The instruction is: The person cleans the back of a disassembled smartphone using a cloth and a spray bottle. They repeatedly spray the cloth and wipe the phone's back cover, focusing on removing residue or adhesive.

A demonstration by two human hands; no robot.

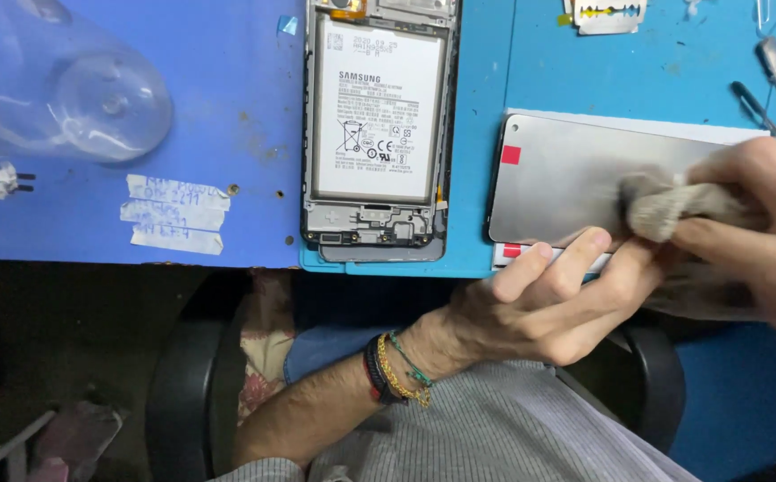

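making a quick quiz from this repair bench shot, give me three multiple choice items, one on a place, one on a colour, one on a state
1. Where does the opened phone with its white battery lie relative to the grey glass screen panel?
A. to its left
B. on top of it
C. to its right

2. What colour is the small square tab on the panel?
A. green
B. red
C. yellow

3. What is the right hand doing?
A. resting empty
B. holding tweezers
C. pressing a grey cloth on the panel

Answers:
1 A, the phone lies left of the panel on the blue mat.
2 B, the tab is red.
3 C, its fingers pinch the cloth while the left hand steadies the panel's edge.
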